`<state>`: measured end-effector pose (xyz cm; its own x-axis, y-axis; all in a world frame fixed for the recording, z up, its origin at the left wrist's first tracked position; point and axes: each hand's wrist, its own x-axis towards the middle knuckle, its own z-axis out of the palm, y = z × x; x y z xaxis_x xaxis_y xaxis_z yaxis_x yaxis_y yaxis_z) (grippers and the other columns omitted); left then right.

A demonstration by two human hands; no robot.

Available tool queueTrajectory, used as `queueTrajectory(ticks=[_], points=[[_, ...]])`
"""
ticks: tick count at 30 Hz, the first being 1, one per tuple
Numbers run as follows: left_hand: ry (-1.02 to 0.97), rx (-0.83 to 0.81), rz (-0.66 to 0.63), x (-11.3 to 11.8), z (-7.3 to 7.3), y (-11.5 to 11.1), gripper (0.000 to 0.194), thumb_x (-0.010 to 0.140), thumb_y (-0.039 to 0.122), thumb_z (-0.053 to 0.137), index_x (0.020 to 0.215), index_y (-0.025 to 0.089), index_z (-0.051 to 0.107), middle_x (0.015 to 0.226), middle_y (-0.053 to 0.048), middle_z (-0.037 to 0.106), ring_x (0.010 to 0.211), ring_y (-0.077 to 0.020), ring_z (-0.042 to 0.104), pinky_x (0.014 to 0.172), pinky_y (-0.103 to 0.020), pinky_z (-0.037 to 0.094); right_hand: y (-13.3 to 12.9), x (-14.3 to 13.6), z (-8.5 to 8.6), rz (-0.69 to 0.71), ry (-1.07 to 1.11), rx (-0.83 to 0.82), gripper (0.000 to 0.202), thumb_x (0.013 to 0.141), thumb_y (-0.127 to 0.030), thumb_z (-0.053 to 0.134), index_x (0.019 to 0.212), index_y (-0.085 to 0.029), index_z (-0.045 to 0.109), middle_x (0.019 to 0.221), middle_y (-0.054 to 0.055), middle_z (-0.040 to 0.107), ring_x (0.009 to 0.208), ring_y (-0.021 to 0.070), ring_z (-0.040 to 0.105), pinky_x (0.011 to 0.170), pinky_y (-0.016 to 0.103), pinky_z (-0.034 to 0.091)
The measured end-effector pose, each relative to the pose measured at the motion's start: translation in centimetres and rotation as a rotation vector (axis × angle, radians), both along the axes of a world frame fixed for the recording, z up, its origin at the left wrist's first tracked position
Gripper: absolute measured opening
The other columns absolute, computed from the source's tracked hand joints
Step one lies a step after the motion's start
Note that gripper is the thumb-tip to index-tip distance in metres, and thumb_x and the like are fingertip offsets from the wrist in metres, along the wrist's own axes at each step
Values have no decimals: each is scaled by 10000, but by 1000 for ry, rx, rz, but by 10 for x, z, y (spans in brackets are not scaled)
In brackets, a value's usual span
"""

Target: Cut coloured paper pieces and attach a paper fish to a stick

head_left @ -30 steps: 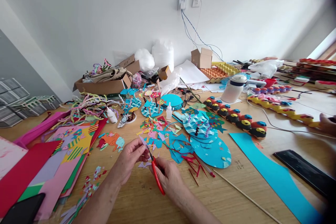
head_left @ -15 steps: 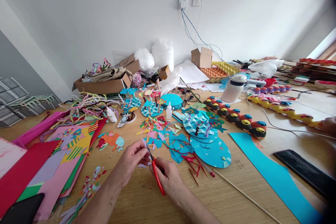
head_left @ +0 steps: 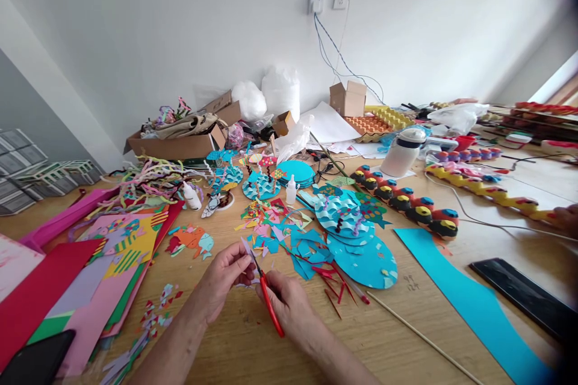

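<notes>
My right hand (head_left: 289, 304) is closed around red-handled scissors (head_left: 272, 305), whose blades point up and left toward my other hand. Between the thumb and fingers of my left hand (head_left: 228, 274) is a small piece of lilac paper (head_left: 246, 247), partly hidden by the fingers. The blades lie against or right beside that paper. Past my hands lies a pile of coloured paper scraps (head_left: 266, 222), mostly blue, pink and yellow. Cut paper fish (head_left: 192, 240) in orange and light blue rest to the left of my left hand.
Coloured paper sheets (head_left: 81, 295) lie at left, near pipe cleaners (head_left: 149, 183). Glue bottles (head_left: 291, 190) stand mid-table. Blue discs (head_left: 365, 258), a thin wooden stick (head_left: 419, 334), blue paper (head_left: 460, 295) and a phone (head_left: 519, 295) are at right. Another person's hand (head_left: 568, 218) shows at the right edge.
Both hands stay nearly in place, still holding the scissors and lilac paper. The paper's visible tip has shifted slightly left at the blades.
</notes>
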<state>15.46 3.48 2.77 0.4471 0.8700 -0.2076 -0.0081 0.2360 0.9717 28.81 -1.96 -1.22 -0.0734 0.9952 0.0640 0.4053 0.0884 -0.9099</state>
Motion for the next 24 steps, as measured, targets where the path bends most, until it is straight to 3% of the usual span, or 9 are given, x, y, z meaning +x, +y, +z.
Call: queueTrajectory(ticks=[11,24], points=[[-27,48,150,-3,-1,-1,171,712,313,587,677,159,521,606,32,507,560,-84,469,535,-189,377,-1,2,1,93,80,-76,296,825,-345,373,590,-173,426,533,-55,358,511,82,325,463,194,223],[-58,7,110,1,-2,-5,150,713,313,589,702,167,555,630,19,565,591,-98,524,568,-207,421,-2,1,4,60,-1,-10,257,824,-297,386,623,-166,478,538,-54,380,509,83,329,464,191,236]])
